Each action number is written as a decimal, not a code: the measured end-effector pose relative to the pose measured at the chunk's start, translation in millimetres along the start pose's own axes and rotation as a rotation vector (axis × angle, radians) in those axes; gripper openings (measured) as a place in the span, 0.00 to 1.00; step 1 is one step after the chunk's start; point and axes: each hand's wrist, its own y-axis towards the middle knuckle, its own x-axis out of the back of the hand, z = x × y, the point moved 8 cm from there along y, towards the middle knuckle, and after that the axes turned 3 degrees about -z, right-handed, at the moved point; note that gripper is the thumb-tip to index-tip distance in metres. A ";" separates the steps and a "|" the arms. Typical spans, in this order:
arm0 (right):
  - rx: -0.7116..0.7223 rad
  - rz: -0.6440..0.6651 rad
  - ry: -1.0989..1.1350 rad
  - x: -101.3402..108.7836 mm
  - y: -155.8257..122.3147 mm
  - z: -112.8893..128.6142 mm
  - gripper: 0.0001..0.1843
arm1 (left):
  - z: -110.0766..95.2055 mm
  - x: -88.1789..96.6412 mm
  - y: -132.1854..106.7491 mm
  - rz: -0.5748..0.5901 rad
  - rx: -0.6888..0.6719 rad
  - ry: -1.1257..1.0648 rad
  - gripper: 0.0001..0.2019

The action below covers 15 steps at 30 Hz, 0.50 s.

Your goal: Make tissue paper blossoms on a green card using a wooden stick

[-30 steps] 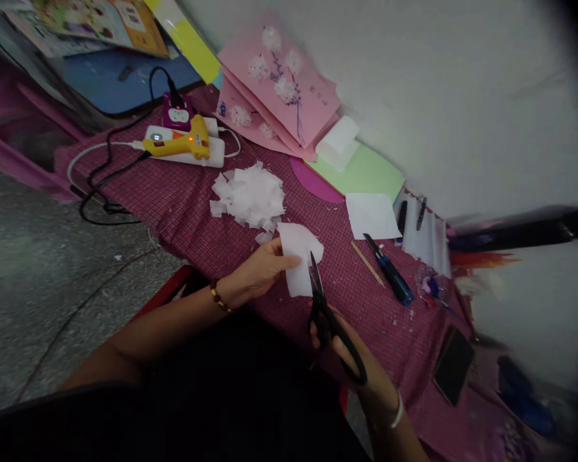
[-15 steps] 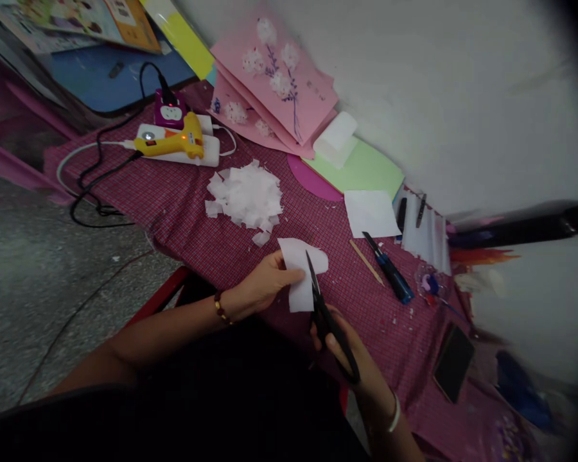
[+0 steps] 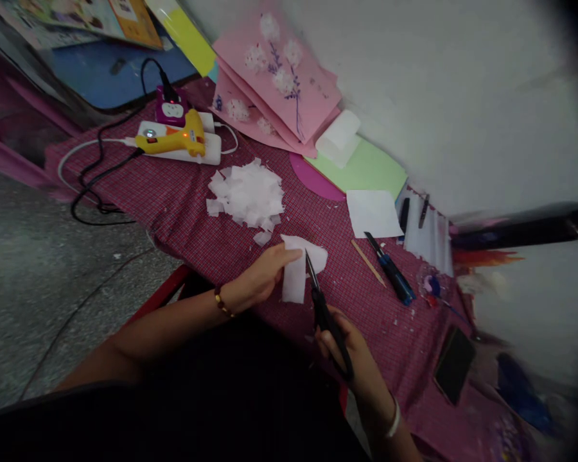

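Observation:
My left hand [image 3: 264, 273] pinches a sheet of white paper [image 3: 295, 282] by its left side, thumb on top. In my right hand [image 3: 349, 343] is a pair of black-handled scissors [image 3: 324, 314], the fingers closed round the handles. The blades reach up into the paper, and a cut splits it into a strip on the left and a rounded part on the right. Just beyond my left hand lies a heap of small white paper pieces [image 3: 248, 192] on the checked tablecloth [image 3: 192, 221].
A yellow glue gun [image 3: 173, 141] rests on a white power strip [image 3: 212, 149] at left. Pink cards [image 3: 313, 109] with white flowers lean at the back. A utility knife [image 3: 395, 276], a wooden stick [image 3: 368, 263] and a white sheet [image 3: 373, 213] lie right. Farther right is a phone [image 3: 455, 364].
The scissors have cut further up the paper, so the left strip now hangs apart below. My left thumb has shifted upward on the paper.

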 end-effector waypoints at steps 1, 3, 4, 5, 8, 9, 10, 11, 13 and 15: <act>0.003 0.000 -0.010 0.1 0.6 0.1 0.28 | -2.6 2.5 3.0 -0.016 -0.003 0.002 0.14; 0.009 0.011 -0.029 -0.3 1.3 0.0 0.27 | -8.0 8.7 8.1 -0.065 -0.015 0.020 0.12; 0.014 0.018 -0.032 -0.3 1.2 -0.1 0.28 | -10.5 11.6 9.8 -0.089 -0.024 0.033 0.10; 0.021 0.030 -0.032 -0.5 0.8 0.1 0.28 | -12.6 13.7 10.8 -0.107 -0.033 0.041 0.09; 0.074 0.075 -0.031 -1.0 -2.5 4.1 0.29 | -14.4 16.1 10.4 -0.122 -0.045 0.043 0.07; 0.091 0.094 -0.037 -1.5 -4.0 6.1 0.29 | -13.6 16.1 9.5 -0.116 -0.045 0.036 0.07; 0.106 0.112 -0.043 -2.3 -5.4 8.3 0.29 | -12.2 15.7 8.3 -0.106 -0.042 0.026 0.08; 0.114 0.125 -0.045 -3.1 -6.5 10.4 0.28 | -10.6 15.4 6.8 -0.097 -0.041 0.016 0.10; 0.115 0.144 -0.031 -5.3 -7.0 14.3 0.28 | -7.4 15.2 3.4 -0.081 -0.040 0.000 0.11; 0.114 0.159 -0.009 -8.3 -5.4 18.3 0.27 | -4.3 15.1 -0.6 -0.071 -0.039 -0.008 0.12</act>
